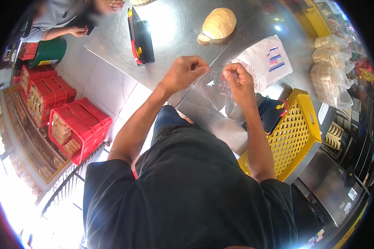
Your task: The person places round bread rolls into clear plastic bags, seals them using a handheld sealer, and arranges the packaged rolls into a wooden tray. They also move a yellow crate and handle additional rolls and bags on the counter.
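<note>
My left hand (187, 74) and my right hand (241, 83) are raised above the metal table, a short gap apart. Each pinches thumb against fingers on the thin edge of a clear plastic bag (210, 99), which hangs between and below them. Beyond the hands lies a sliced bread loaf (219, 24), with one small end slice (203, 38) beside it. Just past my right hand is a white plastic package (265, 60) with blue stripes and writing. A black bag-neck tape sealer (142, 40) with red and yellow parts stands ahead of my left hand.
A second sealer (268, 113) and a yellow plastic crate (288, 144) sit by my right forearm. Bagged bread (328, 74) stands at the right. Red crates (84, 124) of bread and a green bin (50, 51) stand left. Another person's hand (78, 31) shows upper left.
</note>
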`<state>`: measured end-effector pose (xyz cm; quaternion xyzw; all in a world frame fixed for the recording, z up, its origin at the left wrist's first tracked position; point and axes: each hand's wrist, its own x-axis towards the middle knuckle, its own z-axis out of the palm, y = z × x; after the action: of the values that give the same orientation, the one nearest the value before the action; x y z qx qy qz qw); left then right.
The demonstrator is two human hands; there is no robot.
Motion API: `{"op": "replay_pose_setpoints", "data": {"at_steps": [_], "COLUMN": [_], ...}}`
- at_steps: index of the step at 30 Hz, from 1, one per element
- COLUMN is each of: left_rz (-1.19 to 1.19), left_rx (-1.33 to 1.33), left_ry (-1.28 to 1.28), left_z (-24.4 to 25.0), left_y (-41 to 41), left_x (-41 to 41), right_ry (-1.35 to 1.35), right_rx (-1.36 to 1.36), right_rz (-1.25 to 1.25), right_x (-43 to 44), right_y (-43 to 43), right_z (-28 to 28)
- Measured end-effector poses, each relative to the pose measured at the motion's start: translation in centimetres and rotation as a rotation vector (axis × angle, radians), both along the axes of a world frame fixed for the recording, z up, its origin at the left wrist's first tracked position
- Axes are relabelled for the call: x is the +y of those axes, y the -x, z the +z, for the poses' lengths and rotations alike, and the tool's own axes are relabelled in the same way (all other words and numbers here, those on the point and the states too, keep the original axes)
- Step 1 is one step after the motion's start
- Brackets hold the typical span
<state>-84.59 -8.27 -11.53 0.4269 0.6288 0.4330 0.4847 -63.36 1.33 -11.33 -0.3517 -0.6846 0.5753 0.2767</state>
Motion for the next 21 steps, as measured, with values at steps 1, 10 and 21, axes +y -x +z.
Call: {"op": "replay_pose_setpoints", "data": {"at_steps": [1, 10, 21], "left_rz": [0.023, 0.014, 0.306], "left_rx": [0.085, -0.202, -0.968], "left_ry": [-0.023, -0.091, -0.124], "left_z": [0.1, 0.6, -0.4], "left_y": [-0.6, -1.0, -2.8], "left_x": [0.2, -0.3, -0.3], "right_ry": [0.052, 0.106, 0.444], "right_rx": [-0.003, -0.1, 0.059], "right_rz": [0.009, -0.027, -0.016], "right_x": [-0.3, -0.4, -3.0], "right_y": [0.2, -0.2, 1.3], "right_z": [0.5, 0.5, -1.6]}}
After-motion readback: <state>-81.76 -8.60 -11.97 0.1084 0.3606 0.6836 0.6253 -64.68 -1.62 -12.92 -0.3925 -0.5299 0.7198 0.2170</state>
